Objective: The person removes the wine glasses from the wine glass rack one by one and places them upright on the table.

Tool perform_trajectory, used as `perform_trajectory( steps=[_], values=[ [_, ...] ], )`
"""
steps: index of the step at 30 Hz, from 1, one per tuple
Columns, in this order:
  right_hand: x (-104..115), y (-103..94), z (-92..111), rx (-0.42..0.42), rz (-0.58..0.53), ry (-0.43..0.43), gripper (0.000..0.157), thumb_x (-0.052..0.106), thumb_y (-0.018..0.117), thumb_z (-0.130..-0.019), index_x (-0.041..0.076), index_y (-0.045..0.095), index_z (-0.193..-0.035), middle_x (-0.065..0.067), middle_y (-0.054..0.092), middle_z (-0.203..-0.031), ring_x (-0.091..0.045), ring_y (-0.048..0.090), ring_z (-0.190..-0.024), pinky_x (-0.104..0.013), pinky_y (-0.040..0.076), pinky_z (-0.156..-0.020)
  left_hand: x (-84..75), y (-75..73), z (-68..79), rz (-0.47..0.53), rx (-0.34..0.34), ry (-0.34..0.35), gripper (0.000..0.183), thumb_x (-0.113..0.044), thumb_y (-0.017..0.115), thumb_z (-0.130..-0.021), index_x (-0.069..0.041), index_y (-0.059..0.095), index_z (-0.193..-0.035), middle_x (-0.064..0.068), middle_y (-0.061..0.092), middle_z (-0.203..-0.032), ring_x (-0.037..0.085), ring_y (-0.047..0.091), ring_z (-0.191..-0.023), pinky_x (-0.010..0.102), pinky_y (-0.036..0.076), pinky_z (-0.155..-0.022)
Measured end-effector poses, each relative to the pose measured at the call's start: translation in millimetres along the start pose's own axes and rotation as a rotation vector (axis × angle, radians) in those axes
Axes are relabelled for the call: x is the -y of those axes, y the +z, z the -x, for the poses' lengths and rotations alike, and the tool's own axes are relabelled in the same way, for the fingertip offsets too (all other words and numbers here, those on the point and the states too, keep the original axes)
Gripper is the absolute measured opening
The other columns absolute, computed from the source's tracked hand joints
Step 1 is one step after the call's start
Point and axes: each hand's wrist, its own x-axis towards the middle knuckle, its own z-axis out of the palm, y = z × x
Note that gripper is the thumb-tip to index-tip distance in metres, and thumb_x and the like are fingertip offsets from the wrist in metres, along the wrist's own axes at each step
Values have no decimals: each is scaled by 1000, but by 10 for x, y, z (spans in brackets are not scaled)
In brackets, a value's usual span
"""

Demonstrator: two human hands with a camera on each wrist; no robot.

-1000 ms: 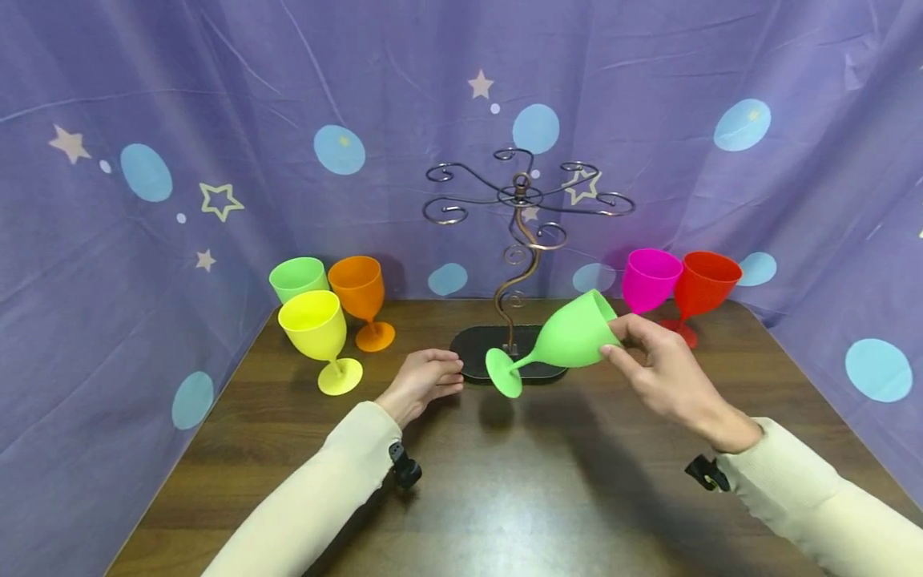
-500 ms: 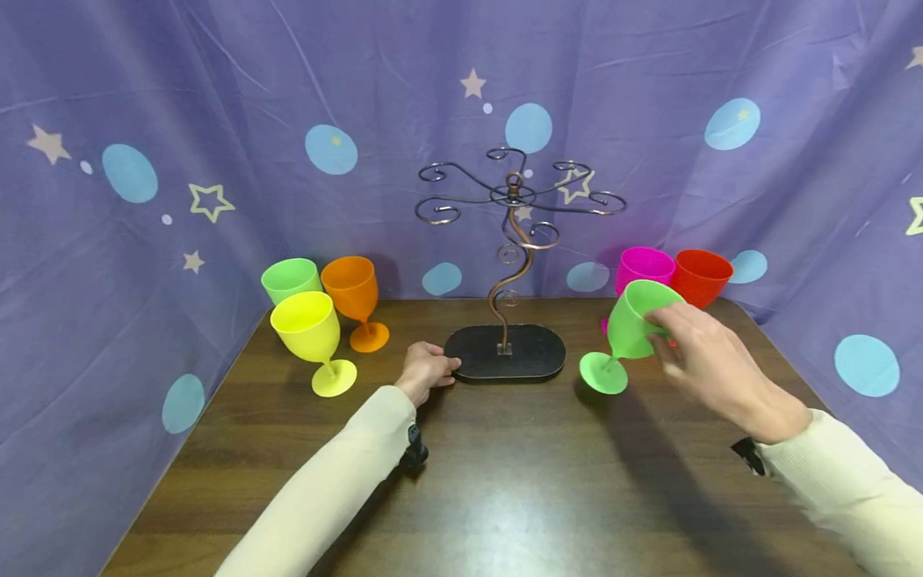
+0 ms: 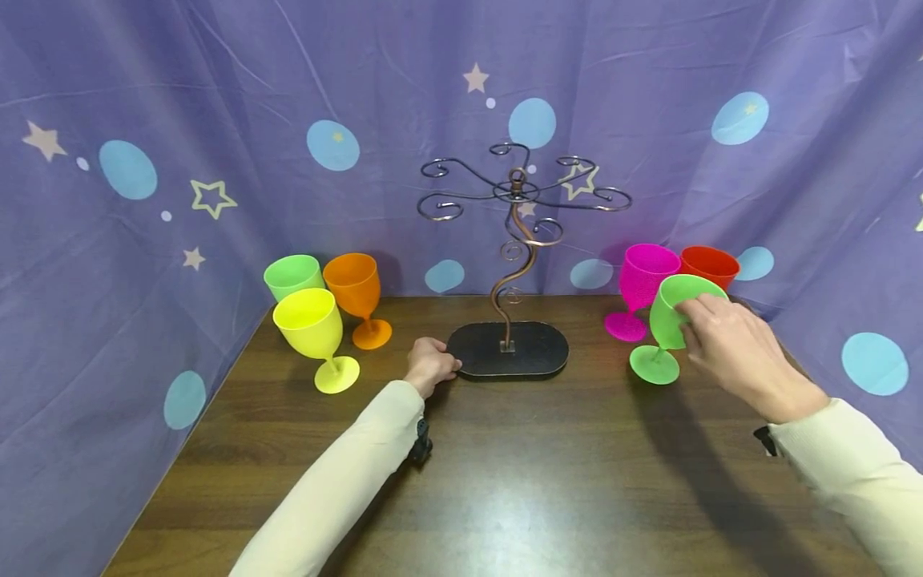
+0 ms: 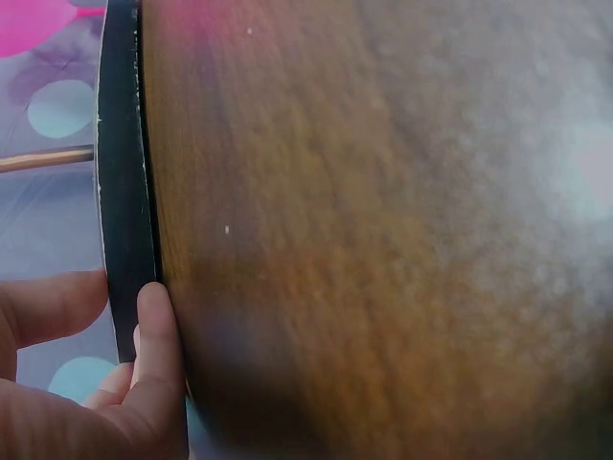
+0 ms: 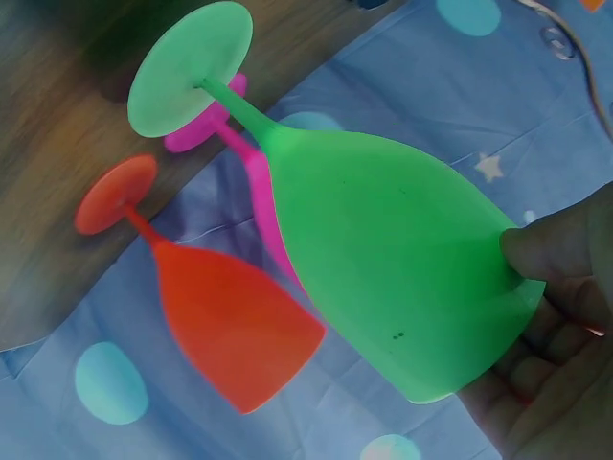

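My right hand (image 3: 743,353) pinches a light-green plastic goblet (image 3: 668,316) by its rim, thumb on one side of the bowl and fingers on the other. The goblet leans slightly, its round foot close over the table at the right, in front of a magenta goblet (image 3: 642,276) and a red goblet (image 3: 710,263). In the right wrist view the red goblet (image 5: 230,316) shows whole. My left hand (image 3: 430,365) pinches the left end of the black oval base (image 3: 541,353) of a metal stand (image 3: 513,272). Its thumb (image 4: 57,305) lies over the base's top.
The stand rises on a wavy copper-coloured stem to several curled wire arms (image 3: 440,210). A yellow goblet (image 3: 312,324), an orange goblet (image 3: 355,287) and another green goblet (image 3: 292,275) stand at the left of the wooden table (image 3: 490,481). Purple curtain (image 3: 389,64) surrounds the back and sides.
The green goblet has moved right in my right hand, from in front of the stand to beside the magenta and red goblets, and turned nearly upright. My left hand now pinches the base.
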Motion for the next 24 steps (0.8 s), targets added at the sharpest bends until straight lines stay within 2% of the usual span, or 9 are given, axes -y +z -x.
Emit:
perform_trajectory(
  steps=[12, 24],
  values=[
    [-244, 129, 40, 75, 12, 102, 20, -2, 60, -74, 1, 60, -94, -5, 49, -73, -27, 50, -61, -47, 42, -53, -1, 10, -8, -9, -3, -9, 43, 4, 75, -73, 5, 57, -112, 23, 64, -106, 23, 71, -69, 33, 57, -67],
    [-352, 251, 63, 92, -7, 164, 19, -3, 58, -76, 0, 58, -95, -9, 49, -76, -32, 50, -67, -50, 43, -58, -31, 23, -33, 59, 21, -27, 45, 10, 70, -74, 9, 53, -115, 24, 60, -105, 27, 70, -74, 32, 57, -66]
  ],
)
